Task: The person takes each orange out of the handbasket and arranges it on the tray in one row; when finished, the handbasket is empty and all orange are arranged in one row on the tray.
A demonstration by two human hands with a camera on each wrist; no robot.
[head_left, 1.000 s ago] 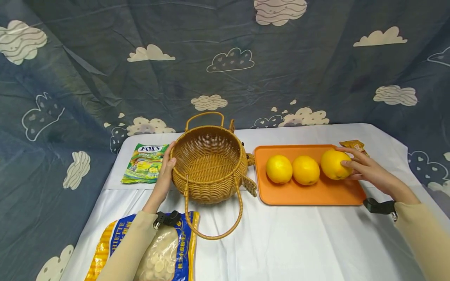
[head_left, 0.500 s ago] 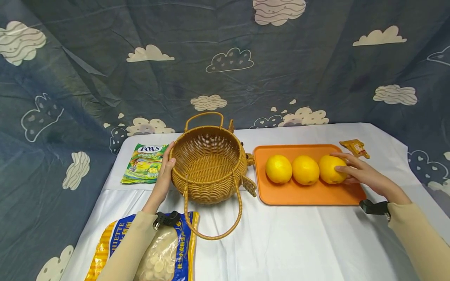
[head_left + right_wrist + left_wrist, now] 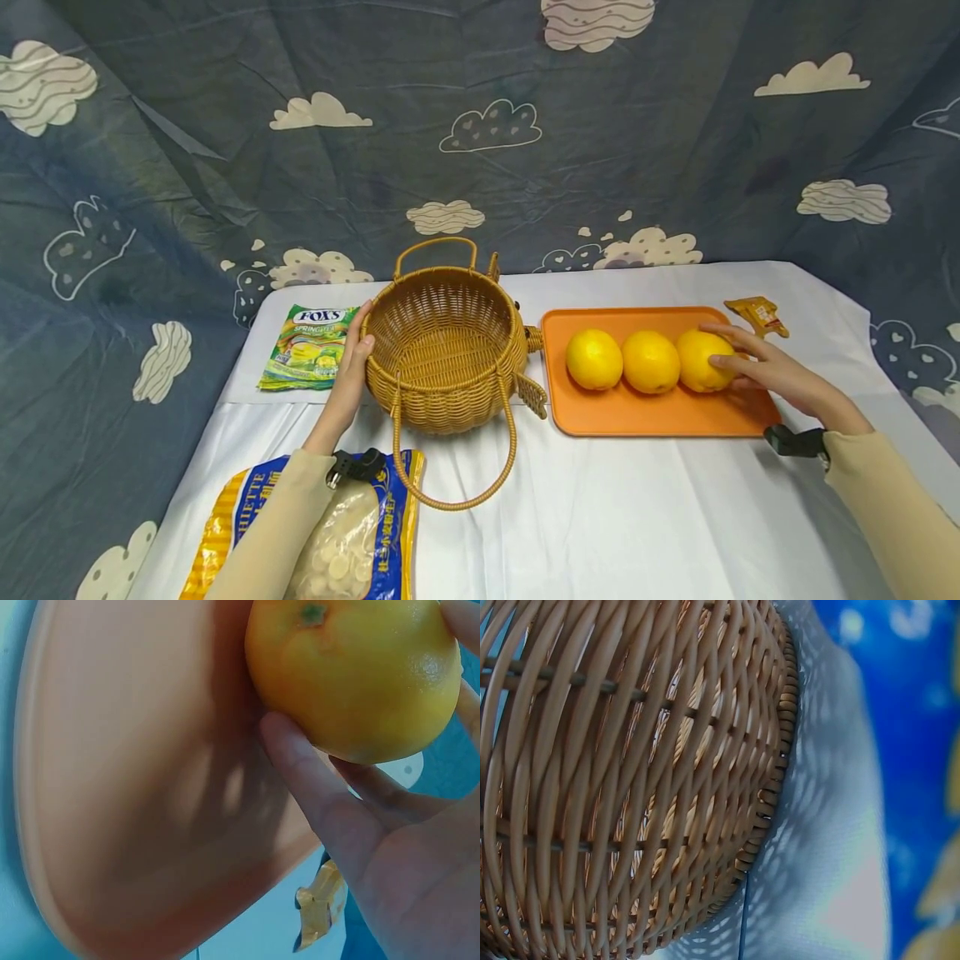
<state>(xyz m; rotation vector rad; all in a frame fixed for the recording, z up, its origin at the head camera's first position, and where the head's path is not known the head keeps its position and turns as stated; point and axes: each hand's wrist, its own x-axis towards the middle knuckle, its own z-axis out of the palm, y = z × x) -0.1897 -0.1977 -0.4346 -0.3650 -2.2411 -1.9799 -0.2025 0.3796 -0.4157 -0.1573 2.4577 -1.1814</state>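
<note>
A round wicker basket [image 3: 450, 417] with two thin loop handles stands in the middle of the head view. My left hand [image 3: 351, 362] rests against its left side, fingers straight along the rim and thumb just below them. The left wrist view shows only the woven wall [image 3: 645, 780]. To the right, three oranges sit in a row on an orange tray [image 3: 630, 421]: a left orange [image 3: 594, 359], a middle orange [image 3: 651, 362] and a right orange [image 3: 699, 360]. My right hand [image 3: 772, 371] holds the right orange from its right side, thumb and fingers around it.
A green candy bag [image 3: 307, 350] lies left of the basket. In front of it is a blue and yellow pasta bag [image 3: 345, 542], partly under my left forearm. A small gold wrapped snack [image 3: 757, 315] lies behind the tray's right end. A dark cloud-print cloth [image 3: 480, 192] hangs behind.
My right hand has carried the right orange a little left and down, close beside the middle orange. The gold snack shows more fully. The left hand and basket have stayed put.
</note>
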